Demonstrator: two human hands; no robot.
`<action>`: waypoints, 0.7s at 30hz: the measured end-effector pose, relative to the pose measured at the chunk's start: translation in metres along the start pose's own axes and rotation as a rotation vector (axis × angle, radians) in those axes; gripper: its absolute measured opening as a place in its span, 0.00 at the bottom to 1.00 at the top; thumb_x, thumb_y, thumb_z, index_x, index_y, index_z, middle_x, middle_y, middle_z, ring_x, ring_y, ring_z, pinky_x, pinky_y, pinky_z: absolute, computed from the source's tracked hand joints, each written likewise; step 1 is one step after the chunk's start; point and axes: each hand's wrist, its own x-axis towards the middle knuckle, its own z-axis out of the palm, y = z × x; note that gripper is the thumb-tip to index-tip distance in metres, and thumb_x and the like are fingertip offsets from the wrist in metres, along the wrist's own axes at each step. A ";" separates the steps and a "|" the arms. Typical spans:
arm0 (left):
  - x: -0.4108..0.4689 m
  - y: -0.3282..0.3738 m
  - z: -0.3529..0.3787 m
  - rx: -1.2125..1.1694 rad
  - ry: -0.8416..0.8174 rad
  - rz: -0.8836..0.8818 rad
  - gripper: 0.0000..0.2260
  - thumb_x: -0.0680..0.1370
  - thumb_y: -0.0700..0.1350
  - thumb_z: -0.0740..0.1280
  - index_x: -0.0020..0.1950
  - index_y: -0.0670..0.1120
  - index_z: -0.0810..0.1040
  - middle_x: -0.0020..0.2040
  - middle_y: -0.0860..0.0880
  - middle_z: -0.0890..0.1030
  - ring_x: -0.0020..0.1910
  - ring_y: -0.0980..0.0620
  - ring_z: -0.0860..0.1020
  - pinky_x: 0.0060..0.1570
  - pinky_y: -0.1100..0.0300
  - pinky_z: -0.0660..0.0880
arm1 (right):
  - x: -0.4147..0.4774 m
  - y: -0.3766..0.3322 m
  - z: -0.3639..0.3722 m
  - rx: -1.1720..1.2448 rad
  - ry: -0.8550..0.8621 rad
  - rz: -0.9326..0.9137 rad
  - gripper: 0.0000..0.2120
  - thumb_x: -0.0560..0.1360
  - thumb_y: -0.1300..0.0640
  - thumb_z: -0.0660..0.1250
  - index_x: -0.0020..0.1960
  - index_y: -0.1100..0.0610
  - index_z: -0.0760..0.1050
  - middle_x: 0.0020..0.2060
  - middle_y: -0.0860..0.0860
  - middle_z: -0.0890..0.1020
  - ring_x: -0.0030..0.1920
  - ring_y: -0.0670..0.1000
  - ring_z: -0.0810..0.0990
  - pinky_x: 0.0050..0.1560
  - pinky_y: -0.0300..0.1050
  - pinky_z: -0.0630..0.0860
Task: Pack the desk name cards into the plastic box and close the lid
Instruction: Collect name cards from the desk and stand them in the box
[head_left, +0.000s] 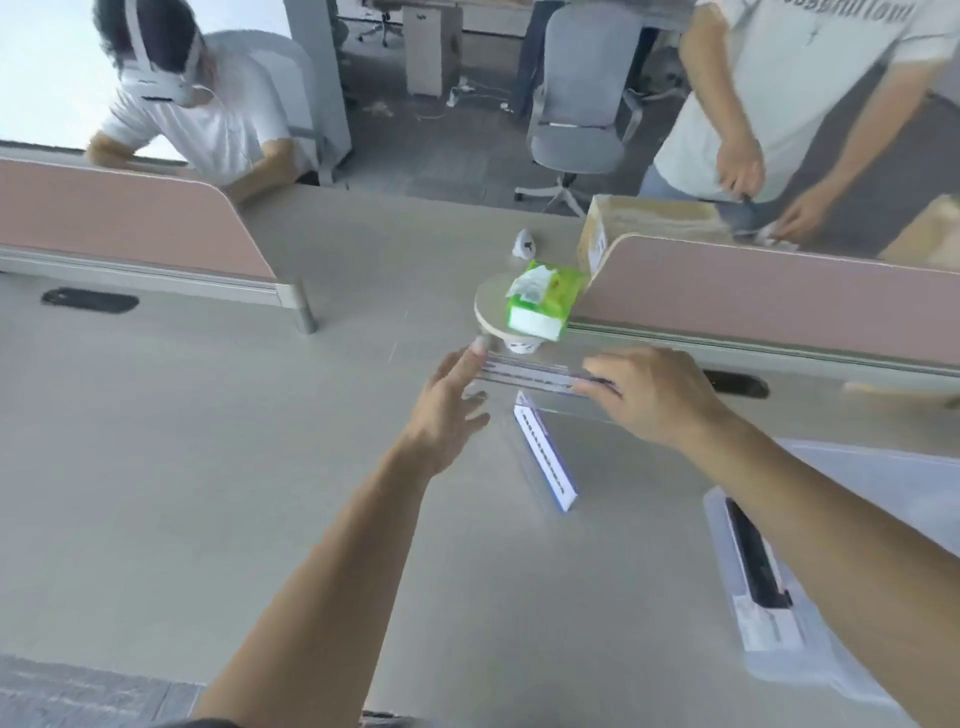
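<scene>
A clear desk name card (524, 375) with a blue-striped insert lies crosswise at mid-desk. My right hand (654, 395) grips its right end. My left hand (452, 400) has its fingers spread, the fingertips touching the card's left end. A second name card (545, 457), white with blue edging, stands on the desk just in front, between my forearms. The clear plastic box (769, 597) lies at the right, partly under my right forearm, with a dark strip and a label inside; whether its lid is on I cannot tell.
A green tissue pack (545, 301) rests on a round shelf by the pink divider (753, 296). A small white object (524, 243) and a cardboard box (649, 223) sit beyond. Two people work at the far side; a grey chair (582, 104) stands behind.
</scene>
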 end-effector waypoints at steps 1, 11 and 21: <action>-0.003 -0.003 0.028 -0.026 -0.010 0.015 0.19 0.64 0.63 0.72 0.51 0.56 0.80 0.54 0.53 0.76 0.58 0.45 0.75 0.60 0.49 0.70 | -0.020 0.011 -0.010 -0.011 0.028 0.020 0.20 0.76 0.47 0.66 0.33 0.51 0.59 0.26 0.49 0.71 0.28 0.57 0.70 0.27 0.42 0.59; -0.005 -0.034 0.219 -0.020 -0.181 0.044 0.23 0.64 0.54 0.74 0.54 0.47 0.73 0.45 0.47 0.77 0.33 0.48 0.72 0.44 0.52 0.71 | -0.165 0.097 -0.079 -0.048 -0.080 0.433 0.13 0.79 0.42 0.59 0.44 0.51 0.66 0.37 0.46 0.72 0.38 0.55 0.70 0.37 0.47 0.66; 0.005 -0.094 0.336 0.358 -0.540 -0.138 0.21 0.69 0.63 0.71 0.55 0.51 0.79 0.47 0.53 0.81 0.52 0.47 0.79 0.60 0.48 0.76 | -0.257 0.128 -0.092 0.053 -0.249 0.870 0.14 0.80 0.51 0.54 0.36 0.49 0.58 0.31 0.54 0.72 0.32 0.58 0.71 0.32 0.49 0.70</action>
